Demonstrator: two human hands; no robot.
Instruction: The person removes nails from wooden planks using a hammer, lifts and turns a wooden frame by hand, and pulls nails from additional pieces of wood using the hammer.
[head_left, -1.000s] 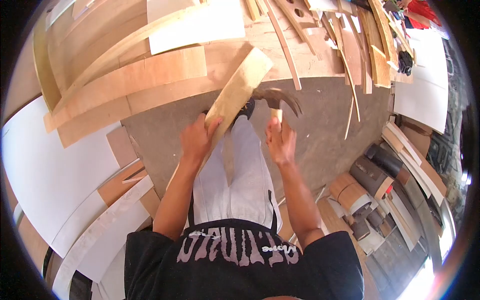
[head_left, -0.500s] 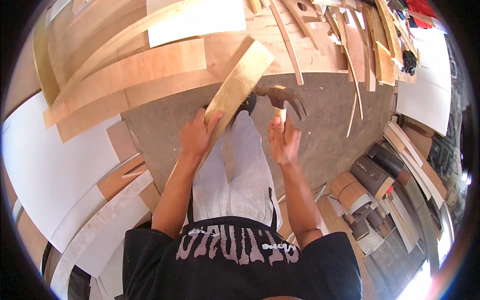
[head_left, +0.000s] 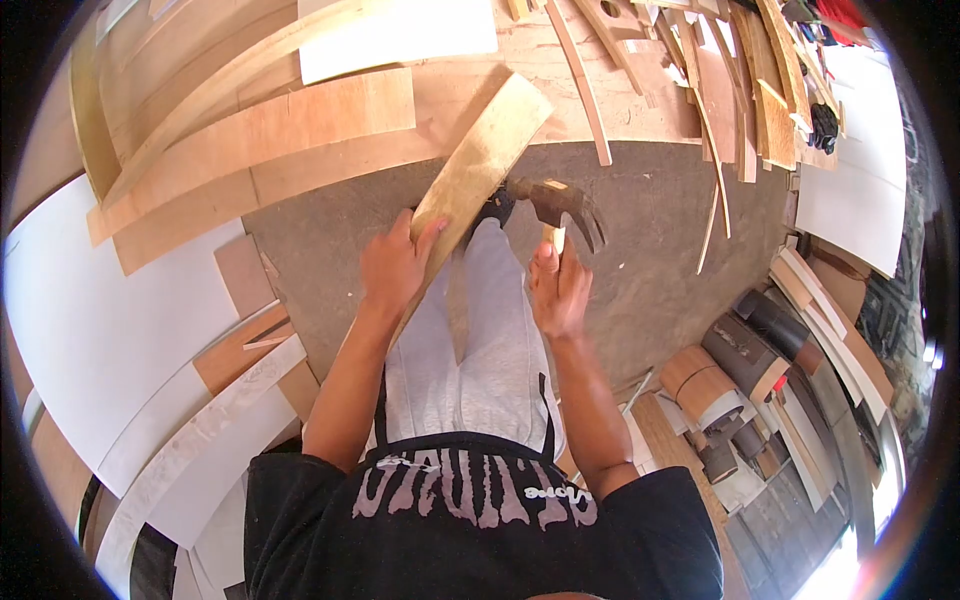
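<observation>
My left hand [head_left: 395,262] is wrapped round a pale wooden board [head_left: 485,145], thumb on its face. The board slants up and to the right, its far end over the edge of the plywood worktop. In my right hand [head_left: 560,290] is a claw hammer [head_left: 553,200], gripped by its light handle just under the head. The hammer's head lies close to the board's right edge, claw pointing right; whether it touches the wood I cannot tell. The lower end of the board is partly hidden by my left forearm.
Ahead, a plywood worktop [head_left: 450,115] carries a curved plywood strip [head_left: 290,125], a white sheet [head_left: 400,35] and several thin wood strips [head_left: 580,80]. White panels [head_left: 120,330] lean at the left. Rolls and offcuts [head_left: 705,385] lie on the right over the concrete floor [head_left: 660,260].
The hammer and my right hand have shifted slightly left and down, the head now closer to the board's edge. The board and my left hand are almost where they were.
</observation>
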